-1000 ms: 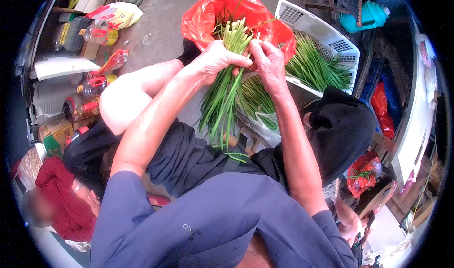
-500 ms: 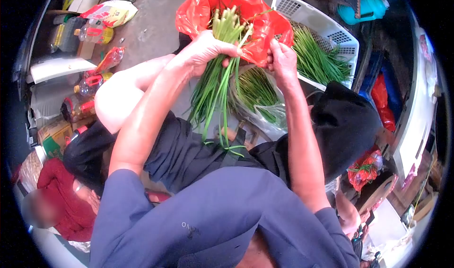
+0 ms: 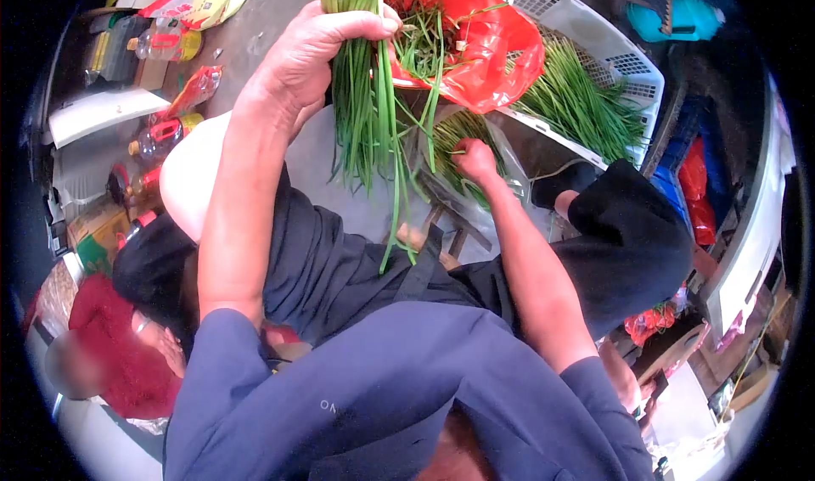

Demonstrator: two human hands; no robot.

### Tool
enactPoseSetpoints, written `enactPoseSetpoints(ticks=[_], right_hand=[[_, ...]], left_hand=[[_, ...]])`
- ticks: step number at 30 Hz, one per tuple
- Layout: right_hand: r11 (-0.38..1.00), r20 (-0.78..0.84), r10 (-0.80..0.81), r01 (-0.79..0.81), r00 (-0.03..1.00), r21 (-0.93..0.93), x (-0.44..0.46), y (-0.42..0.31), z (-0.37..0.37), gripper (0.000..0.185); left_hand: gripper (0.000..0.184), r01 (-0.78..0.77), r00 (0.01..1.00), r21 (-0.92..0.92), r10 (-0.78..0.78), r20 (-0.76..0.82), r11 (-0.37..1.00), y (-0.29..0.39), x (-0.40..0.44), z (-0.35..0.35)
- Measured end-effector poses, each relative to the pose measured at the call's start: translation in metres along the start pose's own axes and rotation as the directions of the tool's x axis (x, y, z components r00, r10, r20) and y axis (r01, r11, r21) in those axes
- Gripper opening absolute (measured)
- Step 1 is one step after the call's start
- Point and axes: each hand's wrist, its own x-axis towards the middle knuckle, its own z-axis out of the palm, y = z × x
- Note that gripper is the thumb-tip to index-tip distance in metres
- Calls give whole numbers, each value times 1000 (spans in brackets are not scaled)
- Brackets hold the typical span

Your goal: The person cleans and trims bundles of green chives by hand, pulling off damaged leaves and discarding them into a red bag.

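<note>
My left hand (image 3: 318, 52) is closed round a bunch of garlic chives (image 3: 361, 99), pale stem ends up and long green leaves hanging over my lap. Beside it is a red plastic bag (image 3: 501, 52), its mouth open, with loose green trimmings (image 3: 418, 44) inside. My right hand (image 3: 477, 160) is lower, at a clear plastic bag (image 3: 508, 154) that holds more garlic chives (image 3: 458, 129). Its fingers are curled against those stems; what they pinch is too small to make out.
A white plastic crate (image 3: 632, 86) with more chives (image 3: 581, 103) stands behind the bags. A teal jug (image 3: 683, 18) lies at the far right. Oil bottles (image 3: 165, 44) and a cardboard box (image 3: 98, 230) line the left. A person in a dark red top (image 3: 127, 354) sits at lower left.
My right hand has let go of the red bag's edge and come down to the clear bag. The left hand has shifted left and up with the bunch, away from the red bag's mouth.
</note>
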Motion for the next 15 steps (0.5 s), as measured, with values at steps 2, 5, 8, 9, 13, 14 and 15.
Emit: enactPoseSetpoints(ticks=[2, 5, 8, 9, 13, 14, 15], right_hand=[[997, -27, -71, 71, 997, -19, 3, 5, 13, 22], [978, 29, -93, 97, 995, -187, 3, 4, 30, 17], [956, -72, -197, 175, 978, -236, -1, 5, 46, 17], [940, -140, -266, 224, 954, -257, -6, 4, 46, 18], [923, -54, -200, 170, 978, -345, -5, 1, 42, 17], [929, -85, -235, 198, 968, -312, -6, 3, 40, 17], [932, -120, -270, 228, 955, -281, -7, 6, 40, 16]], left_hand=[[19, -6, 1000, 1, 6, -21, 1000, 2, -1, -1], [19, -10, 1000, -23, 9, -17, 1000, 4, 2, -6], [19, -18, 1000, -53, 17, -19, 998, 6, 6, -14], [18, -23, 998, -61, 19, -53, 998, 9, 6, -15], [18, -25, 994, -96, 15, -108, 995, 12, 7, -23], [18, -38, 992, -100, 26, -121, 994, 13, 7, -24], [19, -38, 991, -85, 26, -130, 996, 13, 7, -23]])
